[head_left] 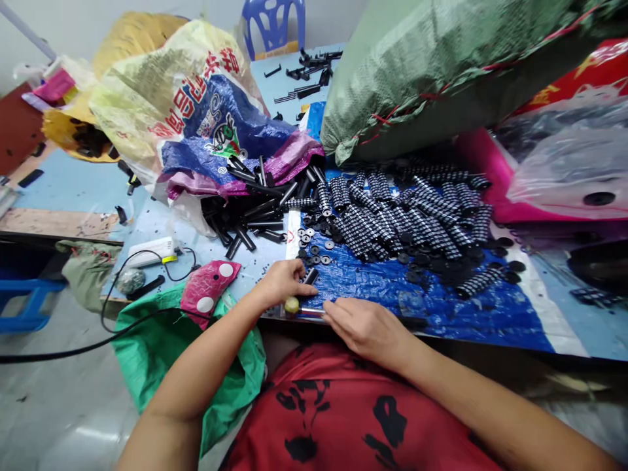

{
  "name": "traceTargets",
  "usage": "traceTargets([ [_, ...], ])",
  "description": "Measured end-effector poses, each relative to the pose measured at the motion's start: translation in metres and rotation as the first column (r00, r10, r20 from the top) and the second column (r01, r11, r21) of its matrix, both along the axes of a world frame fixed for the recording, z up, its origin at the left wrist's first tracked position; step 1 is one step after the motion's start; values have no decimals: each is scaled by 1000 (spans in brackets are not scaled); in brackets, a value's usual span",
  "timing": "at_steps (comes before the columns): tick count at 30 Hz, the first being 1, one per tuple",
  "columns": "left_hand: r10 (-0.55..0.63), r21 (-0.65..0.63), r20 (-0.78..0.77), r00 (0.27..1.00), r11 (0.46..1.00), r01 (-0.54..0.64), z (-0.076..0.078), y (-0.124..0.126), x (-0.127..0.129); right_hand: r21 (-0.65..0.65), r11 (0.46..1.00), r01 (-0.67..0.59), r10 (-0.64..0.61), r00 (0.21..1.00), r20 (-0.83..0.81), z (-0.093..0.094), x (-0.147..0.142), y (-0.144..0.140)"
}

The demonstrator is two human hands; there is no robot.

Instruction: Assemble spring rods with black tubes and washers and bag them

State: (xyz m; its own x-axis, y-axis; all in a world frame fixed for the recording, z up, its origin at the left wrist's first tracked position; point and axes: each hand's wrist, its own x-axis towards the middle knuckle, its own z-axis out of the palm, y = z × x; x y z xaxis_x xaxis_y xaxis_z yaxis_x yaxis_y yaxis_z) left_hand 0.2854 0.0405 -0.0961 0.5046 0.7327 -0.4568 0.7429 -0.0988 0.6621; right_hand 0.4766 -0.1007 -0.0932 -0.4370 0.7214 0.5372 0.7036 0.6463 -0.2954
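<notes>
Left to right: black tubes [245, 237] heaped on tabletop [161, 222]. Left hand [283, 284]: grip narrow, at a single tube [310, 277] near the front edge; cannot tell if closed on it. Yellow-ended rod [311, 312], its right end held in right hand [367, 327]. Patterned rollers [417, 219] piled beyond.
</notes>
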Motion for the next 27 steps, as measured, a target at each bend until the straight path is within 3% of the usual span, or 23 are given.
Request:
traceTargets([
  [3, -60, 150, -97, 993, 986, 74, 12, -7, 1, -5, 1000, -19, 19, 1000, -10, -6, 6, -1],
  [5, -106, 195, -116, 988, 973, 127, 31, -15, -16, 60, 998, 2, 3, 997, -79, -12, 24, -4],
  [7, -217, 97, -107, 970, 969, 227, 53, -21, -49, 99, 991, 91, -84, 994, -73, -19, 49, -8],
  [9, -412, -159, -131, 902, 907, 391, 74, -24, -88, 104, 973, 207, -210, 977, 21, -28, 73, -12],
  [11, -432, -260, -147, 890, 885, 386, 87, -22, -116, 96, 954, 283, -293, 950, 105, -35, 87, -12],
  [12, -410, -249, -115, 905, 894, 373, 90, -20, -123, 95, 950, 298, -308, 945, 111, -37, 89, -9],
  [13, -354, -171, -95, 931, 927, 335, 91, -16, -125, 98, 949, 299, -308, 947, 92, -37, 88, -3],
  [15, -169, 128, -152, 974, 974, 189, 85, -4, -117, 130, 948, 292, -297, 954, 25, -33, 78, 15],
  [16, -38, 306, -245, 969, 945, 114, 80, 5, -110, 153, 941, 303, -308, 951, 11, -29, 70, 27],
  [18, 228, 536, -467, 854, 841, 69, 70, 27, -96, 157, 915, 371, -385, 920, 72, -17, 54, 52],
  [19, 299, 555, -559, 773, 828, 81, 65, 38, -90, 122, 892, 435, -449, 881, 150, -11, 47, 64],
  [21, 309, 499, -670, 675, 861, 101, 55, 56, -83, -58, 809, 585, -531, 769, 355, 1, 35, 85],
  [23, 288, 469, -688, 666, 877, 106, 47, 68, -82, -166, 741, 651, -518, 711, 476, 8, 29, 97],
  [27, 279, 475, -673, 685, 873, 111, 39, 68, -86, -259, 685, 681, -489, 693, 529, 8, 31, 103],
])
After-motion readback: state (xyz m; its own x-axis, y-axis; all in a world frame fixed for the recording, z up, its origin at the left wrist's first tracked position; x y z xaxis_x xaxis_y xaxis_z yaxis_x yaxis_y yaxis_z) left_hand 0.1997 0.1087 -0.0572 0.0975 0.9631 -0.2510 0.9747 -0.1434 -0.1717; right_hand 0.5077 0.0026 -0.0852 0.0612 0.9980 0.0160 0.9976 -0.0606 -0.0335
